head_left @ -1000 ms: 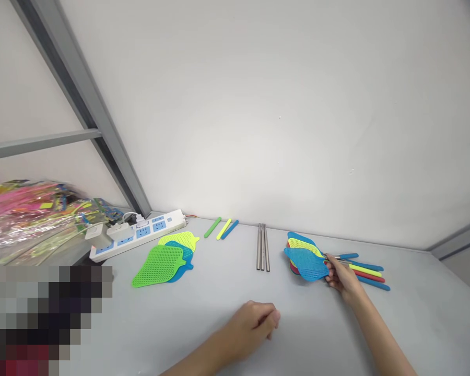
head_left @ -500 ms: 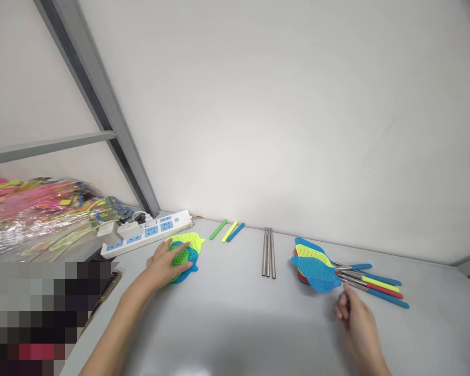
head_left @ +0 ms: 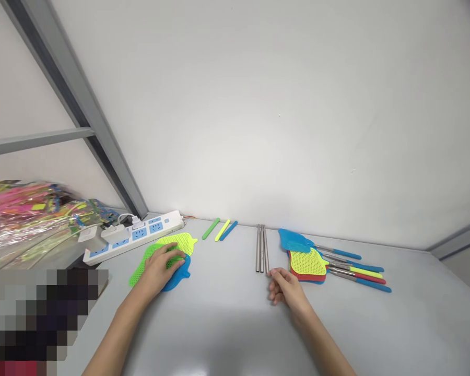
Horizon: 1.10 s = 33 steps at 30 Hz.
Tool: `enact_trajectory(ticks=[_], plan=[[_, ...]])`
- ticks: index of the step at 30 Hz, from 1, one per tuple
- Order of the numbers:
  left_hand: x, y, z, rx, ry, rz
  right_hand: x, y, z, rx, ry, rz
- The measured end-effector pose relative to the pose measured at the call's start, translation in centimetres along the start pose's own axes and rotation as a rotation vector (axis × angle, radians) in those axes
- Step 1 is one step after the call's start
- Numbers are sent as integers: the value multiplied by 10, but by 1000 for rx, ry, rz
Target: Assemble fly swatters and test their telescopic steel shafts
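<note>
My left hand (head_left: 159,269) rests over a loose green fly swatter head (head_left: 140,266), its fingers curled onto the mesh. Beside and partly beneath it are a yellow swatter head (head_left: 184,242) and a blue swatter head (head_left: 176,279). With fingers loosely curled and nothing seen in them, my right hand (head_left: 288,290) is by the lower ends of three metal rods (head_left: 261,250); whether it touches one, I cannot tell. To its right lie several fly swatters with rods and grips, among them a yellow-headed swatter (head_left: 307,262) and a blue-headed swatter (head_left: 296,241) behind it.
Green (head_left: 210,228), yellow (head_left: 222,230) and blue grip sleeves (head_left: 228,230) lie near the wall. A white power strip (head_left: 135,237) with plugs stands at the left. Beyond it are shiny plastic-wrapped goods (head_left: 35,222) and a grey metal frame (head_left: 86,104).
My right hand has moved left from the swatter pile to the rods. A blue head no longer covers the yellow one there. More of the green head now shows left of my left hand.
</note>
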State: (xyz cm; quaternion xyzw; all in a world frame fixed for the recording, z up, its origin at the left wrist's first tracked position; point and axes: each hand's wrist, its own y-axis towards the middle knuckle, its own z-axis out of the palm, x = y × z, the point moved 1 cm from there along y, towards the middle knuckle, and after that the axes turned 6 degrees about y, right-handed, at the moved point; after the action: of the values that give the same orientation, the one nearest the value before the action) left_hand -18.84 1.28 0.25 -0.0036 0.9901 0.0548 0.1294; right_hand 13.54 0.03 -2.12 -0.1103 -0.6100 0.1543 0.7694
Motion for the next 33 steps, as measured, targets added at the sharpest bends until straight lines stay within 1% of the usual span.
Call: enact_trajectory(ticks=[3,7,12,15,19,23,26,29,33], plan=[[1,2,3,-37,-10,7,-1,9,2,-51,-38,-4],[0,3,2,-110,0,5,-3,22,1,-114,-168,-45],[-5,1,-2,-211,-7,24,-2,26,1,-108,-336,-81],[-8,0,-2,-254,-18,43,-1,24,2,-116,-370,-104],[-11,-1,-1,-275,-29,76,-4,22,1,-132,-306,-98],[-14,-1,-2,-288,-8,69,-4,19,2,-171,-392,-149],[-16,-2,-2,-293,18,43,-3,15,3,-157,-455,-147],[-17,-3,-3,-292,30,46,-1,9,3,-144,-482,-128],[-19,-5,-2,-253,37,55,-4,1,-1,-142,-486,-190]])
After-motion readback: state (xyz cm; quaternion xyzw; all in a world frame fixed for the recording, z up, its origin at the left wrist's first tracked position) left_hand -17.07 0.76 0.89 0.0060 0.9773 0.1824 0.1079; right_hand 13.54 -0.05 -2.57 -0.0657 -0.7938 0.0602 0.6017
